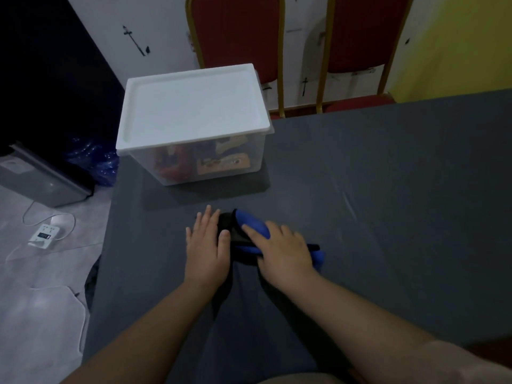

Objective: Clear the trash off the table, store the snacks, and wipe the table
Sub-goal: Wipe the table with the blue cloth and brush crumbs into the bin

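Observation:
A blue and black cloth [253, 223] lies bunched on the dark grey table [388, 189], near its middle. My right hand [282, 249] rests flat on top of the cloth, fingers spread. My left hand [207, 245] lies flat beside it, its thumb touching the cloth's black edge. Behind the hands stands a clear plastic storage box [205, 159] with a white lid [194, 103] closed on it. Snack packets show through the box's front wall.
Two red chairs with gold frames [238, 34] stand behind the table's far edge. On the floor at left are a grey bin [41, 178], a blue plastic bag [94, 159] and a white power strip [44, 235] with cable.

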The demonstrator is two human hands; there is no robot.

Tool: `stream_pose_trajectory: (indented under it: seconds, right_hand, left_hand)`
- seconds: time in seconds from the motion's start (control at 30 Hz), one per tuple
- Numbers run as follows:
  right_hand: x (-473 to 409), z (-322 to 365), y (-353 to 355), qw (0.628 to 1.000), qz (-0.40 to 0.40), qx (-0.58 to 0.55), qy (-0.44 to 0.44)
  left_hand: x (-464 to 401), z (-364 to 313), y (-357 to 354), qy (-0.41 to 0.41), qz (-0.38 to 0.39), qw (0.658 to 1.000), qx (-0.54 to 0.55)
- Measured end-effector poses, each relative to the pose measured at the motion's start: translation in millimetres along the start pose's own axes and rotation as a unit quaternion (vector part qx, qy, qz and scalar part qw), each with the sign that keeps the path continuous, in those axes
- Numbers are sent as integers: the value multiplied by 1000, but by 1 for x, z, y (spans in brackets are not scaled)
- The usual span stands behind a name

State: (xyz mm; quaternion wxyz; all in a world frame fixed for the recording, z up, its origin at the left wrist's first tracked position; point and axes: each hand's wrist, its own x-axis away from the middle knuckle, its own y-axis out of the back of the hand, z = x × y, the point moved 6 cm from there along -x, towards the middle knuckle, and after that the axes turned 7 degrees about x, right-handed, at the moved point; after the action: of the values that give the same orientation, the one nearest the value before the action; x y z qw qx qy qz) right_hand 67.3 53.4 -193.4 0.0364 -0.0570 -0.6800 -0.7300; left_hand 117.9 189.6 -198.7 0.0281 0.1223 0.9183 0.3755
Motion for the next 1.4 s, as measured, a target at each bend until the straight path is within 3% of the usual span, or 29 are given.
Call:
stream_pose_trajectory:
  seconds: [0.13, 0.33, 0.57, 0.67, 0.8, 0.97, 1.13, 1.23, 1.4]
  right_hand:
    - [41, -67, -4, 997, -45, 41, -57]
    - [78, -225, 6, 966, -13, 44, -254]
    - [64, -380, 23, 919, -11, -5, -395]
    - [36, -412, 28, 901, -4, -28, -434]
    - [-31, -387, 34, 933, -10, 1, -361]
    - [-80, -282, 31, 992, -5, 9, -129]
    - [-53, -260, 21, 999, -1, 14, 34]
    - [-38, -310, 22, 1000, -17, 13, -8]
    - [-54, -415, 38, 973, -20, 4, -231]
  left_hand:
    - [-10, -25, -25, -23, 35, 999, -14]
    - [-31, -84, -88, -45, 79, 995, -52]
    - [-56, -125, -150, 30, 71, 985, -152]
    - [-59, -120, -158, 63, 55, 979, -186]
    - [-60, -115, -164, 80, 38, 969, -229]
    - [-59, -115, -164, 79, 29, 965, -249]
    - [-60, -114, -166, 76, 17, 967, -244]
    - [-61, -112, -166, 72, 17, 969, -236]
    - [-60, -112, -166, 75, 12, 969, -236]
